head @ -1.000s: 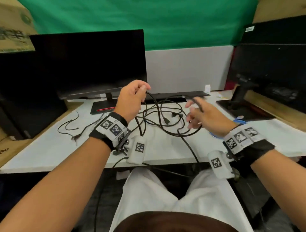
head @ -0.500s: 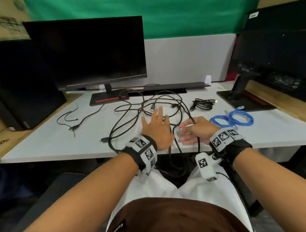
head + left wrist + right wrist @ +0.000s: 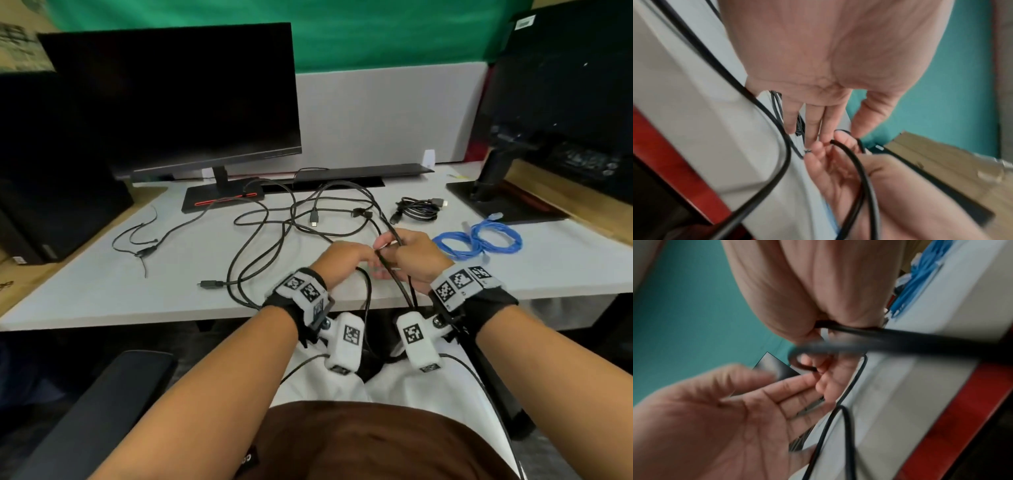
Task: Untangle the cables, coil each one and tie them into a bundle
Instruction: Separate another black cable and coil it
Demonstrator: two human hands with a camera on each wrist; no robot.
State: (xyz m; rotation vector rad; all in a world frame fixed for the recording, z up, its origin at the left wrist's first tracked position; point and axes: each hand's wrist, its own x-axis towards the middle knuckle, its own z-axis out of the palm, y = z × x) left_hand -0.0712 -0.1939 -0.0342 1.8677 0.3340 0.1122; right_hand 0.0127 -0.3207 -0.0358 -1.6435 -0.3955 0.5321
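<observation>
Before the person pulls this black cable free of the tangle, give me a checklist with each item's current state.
1. Right hand grips the black cable: ok.
2. Left hand also grips it: not ok; its fingers are straight, beside the cable.
3. Cable free of the tangle: not ok, strands cross on the table.
4. Cable's far end traced: cannot tell.
5. Coiled black bundle and blue cable lie apart from the tangle: ok.
</observation>
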